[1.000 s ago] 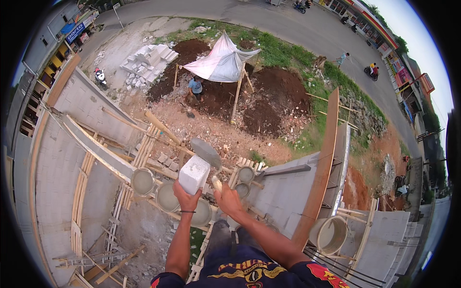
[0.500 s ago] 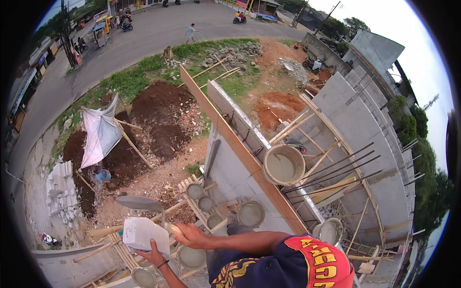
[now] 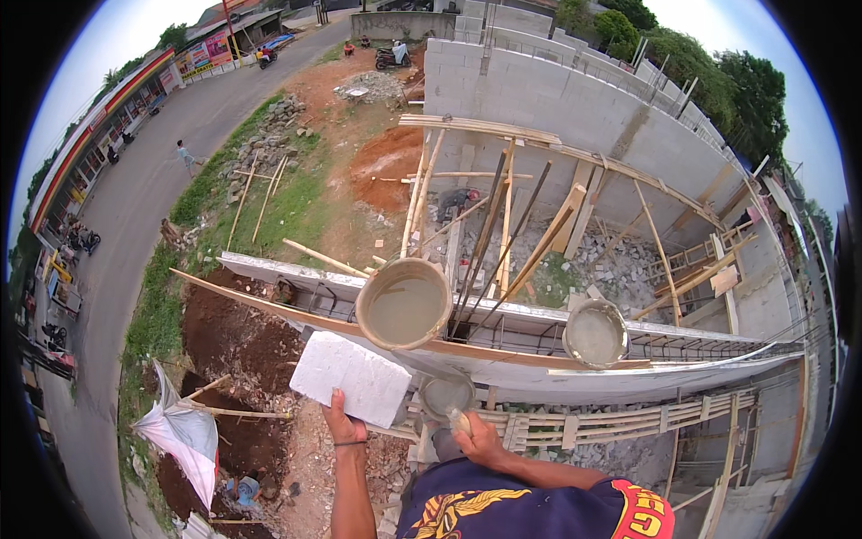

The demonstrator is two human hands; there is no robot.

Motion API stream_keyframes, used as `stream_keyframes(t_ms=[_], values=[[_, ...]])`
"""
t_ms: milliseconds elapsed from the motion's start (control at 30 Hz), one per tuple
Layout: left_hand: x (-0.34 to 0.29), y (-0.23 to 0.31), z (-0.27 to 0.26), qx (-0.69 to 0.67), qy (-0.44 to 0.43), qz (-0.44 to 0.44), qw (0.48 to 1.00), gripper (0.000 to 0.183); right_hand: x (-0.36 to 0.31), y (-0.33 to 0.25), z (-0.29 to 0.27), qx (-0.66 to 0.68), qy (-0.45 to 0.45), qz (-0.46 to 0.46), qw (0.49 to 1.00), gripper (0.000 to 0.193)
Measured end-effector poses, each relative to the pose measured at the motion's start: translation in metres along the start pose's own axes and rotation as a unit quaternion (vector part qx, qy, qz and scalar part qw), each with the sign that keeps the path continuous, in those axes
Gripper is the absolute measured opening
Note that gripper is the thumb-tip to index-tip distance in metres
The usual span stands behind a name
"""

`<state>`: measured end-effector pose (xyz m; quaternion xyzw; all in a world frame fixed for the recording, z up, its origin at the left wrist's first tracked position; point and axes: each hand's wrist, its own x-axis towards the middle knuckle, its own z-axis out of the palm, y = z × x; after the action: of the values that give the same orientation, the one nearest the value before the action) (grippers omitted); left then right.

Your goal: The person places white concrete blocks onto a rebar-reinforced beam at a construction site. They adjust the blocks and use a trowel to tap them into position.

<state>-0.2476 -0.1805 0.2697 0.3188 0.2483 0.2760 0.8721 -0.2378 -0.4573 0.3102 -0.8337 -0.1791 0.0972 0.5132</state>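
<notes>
My left hand (image 3: 339, 422) grips a white lightweight concrete block (image 3: 350, 377) along its near lower edge, thumb on the face. The block is held up, tilted, in front of the wall form. My right hand (image 3: 482, 442) is closed round the pale handle of a trowel (image 3: 461, 421); its blade cannot be made out clearly. Just beyond that hand sits a bucket of grey wet mix (image 3: 446, 393). A larger tan bucket (image 3: 404, 304) holding grey mix rests on the wall top, beyond the block. Farther right, another bucket (image 3: 595, 332) stands on the wall.
A long wooden board (image 3: 269, 310) runs along the wall top beside steel bars (image 3: 503, 242) that stick up. Bamboo scaffolding (image 3: 620, 422) lies below at right. A grey block wall (image 3: 557, 108) rises behind. Ground with soil and rubble lies far below; a white sheet (image 3: 184, 436) hangs at left.
My view has turned right, toward the wall and buckets. The block has come up and over the left wrist, its broad face now showing. The right hand with the trowel has moved away from the block.
</notes>
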Motion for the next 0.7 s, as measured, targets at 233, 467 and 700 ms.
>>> stream_keyframes(t_ms=[233, 467, 700], values=[[0.16, -0.064, 0.172, 0.069, -0.143, 0.041, 0.986, 0.064, -0.02, 0.119, -0.083, -0.122, 0.287, 0.184, 0.932, 0.023], [0.308, -0.169, 0.315, 0.087, -0.213, 0.003, 0.973, 0.062, 0.169, 0.146, -0.179, 0.013, 0.398, 0.07, 0.915, 0.025], [0.335, -0.257, 0.384, 0.093, -0.291, -0.129, 0.943, 0.049, 0.311, 0.123, -0.219, 0.122, 0.412, -0.085, 0.899, 0.031]])
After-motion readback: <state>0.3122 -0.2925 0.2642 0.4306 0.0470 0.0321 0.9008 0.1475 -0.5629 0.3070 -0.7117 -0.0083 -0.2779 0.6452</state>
